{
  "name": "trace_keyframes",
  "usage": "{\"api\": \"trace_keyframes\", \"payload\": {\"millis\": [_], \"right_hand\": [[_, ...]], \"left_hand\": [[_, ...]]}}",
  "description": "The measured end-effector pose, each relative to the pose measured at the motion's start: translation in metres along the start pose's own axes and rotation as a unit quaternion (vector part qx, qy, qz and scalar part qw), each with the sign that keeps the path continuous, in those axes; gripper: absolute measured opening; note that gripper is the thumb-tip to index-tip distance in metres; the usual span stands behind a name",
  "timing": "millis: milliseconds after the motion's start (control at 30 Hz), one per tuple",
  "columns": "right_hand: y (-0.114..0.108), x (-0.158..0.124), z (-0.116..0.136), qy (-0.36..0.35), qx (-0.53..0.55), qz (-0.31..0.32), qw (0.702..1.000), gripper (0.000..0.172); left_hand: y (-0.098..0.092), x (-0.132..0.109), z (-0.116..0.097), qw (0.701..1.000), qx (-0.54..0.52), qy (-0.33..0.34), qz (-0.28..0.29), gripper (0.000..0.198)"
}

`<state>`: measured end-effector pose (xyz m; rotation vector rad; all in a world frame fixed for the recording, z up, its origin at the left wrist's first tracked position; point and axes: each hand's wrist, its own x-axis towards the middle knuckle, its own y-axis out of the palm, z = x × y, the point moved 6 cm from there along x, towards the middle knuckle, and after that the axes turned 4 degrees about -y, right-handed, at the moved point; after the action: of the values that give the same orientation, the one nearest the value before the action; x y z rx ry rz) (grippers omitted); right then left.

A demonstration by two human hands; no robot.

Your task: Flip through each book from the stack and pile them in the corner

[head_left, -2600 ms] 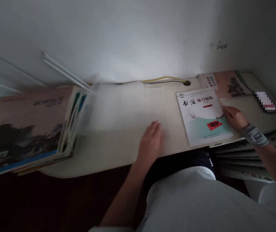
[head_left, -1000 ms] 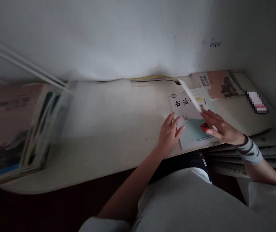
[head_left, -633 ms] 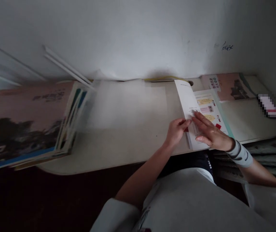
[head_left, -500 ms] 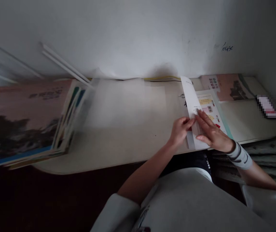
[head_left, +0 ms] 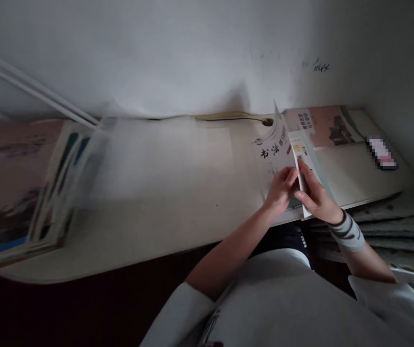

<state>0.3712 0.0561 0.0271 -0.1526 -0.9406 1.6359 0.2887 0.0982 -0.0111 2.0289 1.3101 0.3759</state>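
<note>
A thin workbook [head_left: 272,149] with black characters on a white and green cover lies at the desk's near right edge. Its cover and front pages stand raised on edge. My left hand [head_left: 280,192] has its fingers curled round the lifted pages from the left. My right hand [head_left: 315,195] presses on them from the right, fingers together, and a striped wristband sits on that wrist. An inner page with coloured boxes [head_left: 301,147] shows behind the raised sheets.
A pink-covered book [head_left: 324,126] lies at the back right by the wall. At the left edge sits a stack of large books [head_left: 19,188]. A yellow cable [head_left: 228,115] runs into a hole in the pale desk [head_left: 163,193]. Folded patterned cloth [head_left: 391,221] lies to the right.
The workbook was closed and flat, with my left hand out on the bare desk. Both hands came to it, lifted the cover and turned pages, which now stand more upright.
</note>
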Motion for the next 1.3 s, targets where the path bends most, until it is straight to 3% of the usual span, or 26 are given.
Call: {"api": "trace_keyframes", "payload": {"millis": [300, 400, 467, 567, 633, 733, 833, 967, 1033, 1133, 1233, 1300], "right_hand": [[0.002, -0.001, -0.005, 0.05, 0.075, -0.025, 0.996, 0.075], [-0.011, -0.006, -0.019, 0.063, 0.079, -0.04, 0.994, 0.066], [-0.035, -0.011, -0.026, 0.065, 0.02, -0.092, 0.993, 0.065], [-0.075, -0.014, -0.018, 0.069, -0.155, -0.196, 0.966, 0.068], [-0.077, -0.003, -0.002, 0.057, -0.226, -0.175, 0.957, 0.067], [-0.034, 0.035, 0.017, -0.007, -0.247, -0.009, 0.969, 0.065], [0.024, 0.082, 0.014, -0.051, -0.26, 0.146, 0.953, 0.067], [0.07, 0.133, -0.027, 0.045, -0.264, 0.242, 0.933, 0.074], [0.083, 0.144, -0.041, 0.073, -0.26, 0.273, 0.924, 0.076], [0.094, 0.145, -0.044, 0.077, -0.276, 0.281, 0.916, 0.076], [0.101, 0.142, -0.037, 0.068, -0.294, 0.268, 0.915, 0.073], [0.106, 0.143, -0.031, 0.064, -0.302, 0.257, 0.916, 0.071]], "left_hand": [[-0.004, 0.006, 0.009, 1.0, 0.0, -0.02, 0.013, 0.041], [-0.015, 0.001, -0.005, 0.994, 0.104, 0.019, -0.017, 0.032], [-0.031, -0.008, -0.026, 0.965, 0.246, 0.061, -0.062, 0.025], [-0.059, -0.026, -0.064, 0.878, 0.447, 0.096, -0.14, 0.019], [-0.076, -0.038, -0.082, 0.818, 0.538, 0.089, -0.183, 0.019], [-0.088, -0.049, -0.089, 0.729, 0.65, 0.047, -0.211, 0.02], [-0.088, -0.052, -0.08, 0.65, 0.735, 0.006, -0.192, 0.023], [-0.088, -0.054, -0.069, 0.605, 0.781, -0.017, -0.155, 0.027], [-0.093, -0.057, -0.07, 0.59, 0.791, -0.016, -0.159, 0.027], [-0.101, -0.065, -0.078, 0.555, 0.804, 0.028, -0.212, 0.025], [-0.114, -0.073, -0.081, 0.533, 0.804, 0.043, -0.261, 0.052], [-0.125, -0.076, -0.077, 0.549, 0.792, 0.015, -0.266, 0.069]]}}
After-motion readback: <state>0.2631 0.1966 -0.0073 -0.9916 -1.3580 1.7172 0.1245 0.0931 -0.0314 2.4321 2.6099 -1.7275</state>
